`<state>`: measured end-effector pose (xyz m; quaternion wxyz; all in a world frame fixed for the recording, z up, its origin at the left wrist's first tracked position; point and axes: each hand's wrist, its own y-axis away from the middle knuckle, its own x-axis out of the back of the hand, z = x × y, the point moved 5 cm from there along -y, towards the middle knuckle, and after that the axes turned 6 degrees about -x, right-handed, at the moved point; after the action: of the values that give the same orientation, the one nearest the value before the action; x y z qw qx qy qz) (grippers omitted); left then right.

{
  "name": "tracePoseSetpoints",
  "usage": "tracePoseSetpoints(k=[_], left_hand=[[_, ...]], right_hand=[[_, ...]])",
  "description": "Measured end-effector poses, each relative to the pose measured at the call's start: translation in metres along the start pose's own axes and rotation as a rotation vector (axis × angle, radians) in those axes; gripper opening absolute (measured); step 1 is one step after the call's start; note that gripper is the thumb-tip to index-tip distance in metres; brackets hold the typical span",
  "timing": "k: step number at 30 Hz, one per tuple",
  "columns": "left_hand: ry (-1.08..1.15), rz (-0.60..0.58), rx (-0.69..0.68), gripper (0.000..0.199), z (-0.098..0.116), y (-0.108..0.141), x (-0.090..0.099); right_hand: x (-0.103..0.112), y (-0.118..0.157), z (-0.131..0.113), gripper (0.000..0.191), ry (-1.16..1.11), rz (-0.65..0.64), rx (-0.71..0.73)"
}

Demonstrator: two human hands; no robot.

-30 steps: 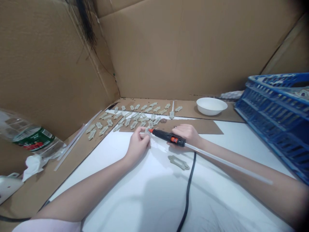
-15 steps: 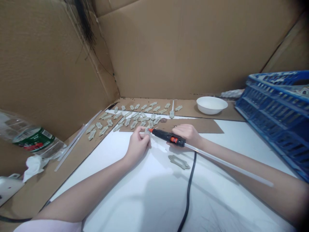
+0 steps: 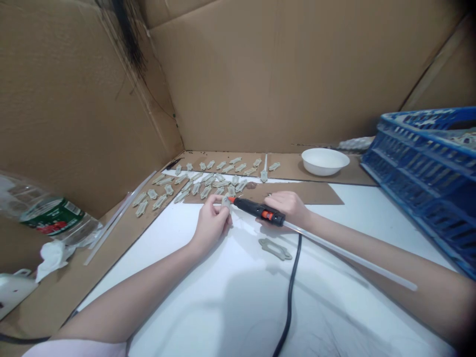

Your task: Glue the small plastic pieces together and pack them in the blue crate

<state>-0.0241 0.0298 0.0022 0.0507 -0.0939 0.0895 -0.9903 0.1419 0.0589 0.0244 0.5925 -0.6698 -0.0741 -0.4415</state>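
Pinching a small grey plastic piece (image 3: pixel 226 202) between thumb and fingertips, the left hand (image 3: pixel 211 224) is closed firmly on it, while the right hand (image 3: pixel 288 208) is wrapped around a black-and-orange hot glue gun (image 3: pixel 258 210), its fingers curling under the barrel. The gun's red tip is pointing at the piece from just beside it, though it is hard to tell whether they are touching. A long translucent glue stick (image 3: pixel 349 256) is running back from the gun alongside the right forearm. Below the hands, a black power cord (image 3: pixel 292 292) is trailing across the white tabletop (image 3: pixel 178 277), and a single grey piece (image 3: pixel 275 249) is lying flat near it. Many similar pieces (image 3: pixel 206 192) are lying in loose rows on cardboard (image 3: pixel 297 194) beyond the hands. Farther right, a white bowl (image 3: pixel 325 161) is sitting near a blue plastic crate (image 3: pixel 420 168), and on the left, a crumpled plastic bottle (image 3: pixel 48 215) is lying beside a tissue (image 3: pixel 52 259).
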Motion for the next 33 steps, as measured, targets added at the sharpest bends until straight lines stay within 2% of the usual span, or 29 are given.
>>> tracePoseSetpoints(k=[3, 6, 8, 10, 12, 14, 17, 20, 25, 33], left_hand=[[-0.012, 0.017, 0.017, 0.017, 0.001, 0.000, 0.001], [-0.029, 0.050, -0.002, 0.016, 0.005, 0.000, 0.003], [-0.024, 0.083, -0.043, 0.015, 0.008, -0.001, 0.006], [-0.007, 0.127, -0.089, 0.013, 0.011, -0.004, 0.010], [0.009, 0.184, -0.128, 0.011, 0.011, -0.006, 0.016], [0.017, 0.242, -0.167, 0.009, 0.010, -0.009, 0.022], [0.025, 0.302, -0.216, 0.005, 0.007, -0.013, 0.029], [0.028, 0.313, -0.220, 0.007, 0.003, -0.015, 0.031], [0.004, 0.275, -0.121, 0.010, -0.004, -0.018, 0.027], [-0.083, 0.185, -0.078, 0.011, -0.007, -0.021, 0.021]], right_hand=[[-0.003, 0.000, 0.004, 0.032, -0.016, -0.051, -0.075], [-0.006, 0.000, 0.009, 0.034, -0.108, -0.130, -0.209], [-0.007, 0.000, 0.016, 0.035, -0.220, -0.162, -0.389], [-0.010, 0.003, 0.025, 0.039, -0.376, -0.190, -0.645], [-0.018, 0.008, 0.032, 0.045, -0.596, -0.271, -0.877], [-0.028, 0.011, 0.034, 0.051, -0.842, -0.390, -0.986], [-0.038, 0.013, 0.035, 0.055, -1.106, -0.474, -1.024], [-0.040, 0.014, 0.036, 0.057, -1.199, -0.508, -1.024], [-0.036, 0.013, 0.033, 0.055, -1.141, -0.573, -0.973], [-0.028, 0.008, 0.031, 0.054, -1.087, -0.616, -0.935]])
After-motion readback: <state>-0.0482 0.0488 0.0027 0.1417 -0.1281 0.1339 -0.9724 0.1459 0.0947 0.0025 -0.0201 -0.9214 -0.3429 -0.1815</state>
